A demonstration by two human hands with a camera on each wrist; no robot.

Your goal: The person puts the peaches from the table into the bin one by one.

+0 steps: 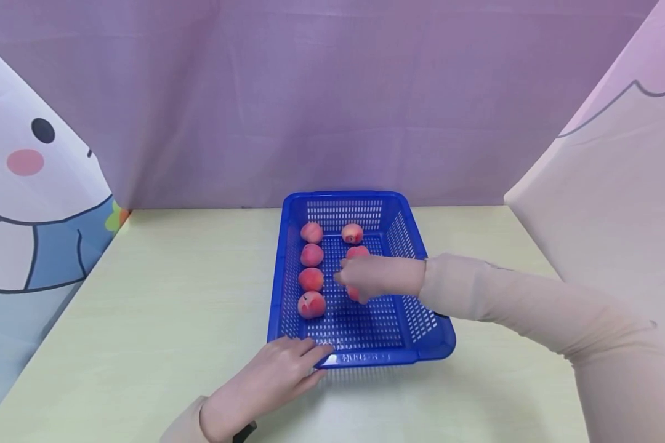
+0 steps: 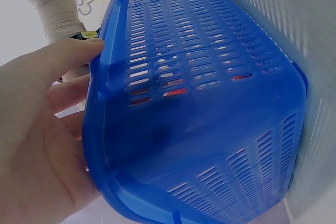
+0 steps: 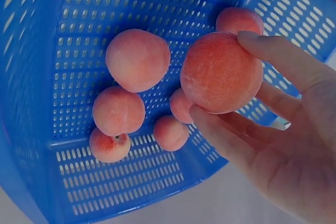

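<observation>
Blue basket (image 1: 399,344) at mid-tabletop (image 1: 172,307), nearer the far edge. Left hand (image 1: 274,375) at basket's near-left corner, straight fingers (image 1: 310,354) lying close together against the rim, thumb side seen pressing the outer wall from the left wrist. Right hand (image 1: 374,277) inside basket over the right column, peach (image 3: 221,72) pinched between thumb and fingertips (image 3: 273,51). 4 peaches in left column (image 1: 311,269), 2 more (image 1: 352,234) toward the far-right corner.
</observation>
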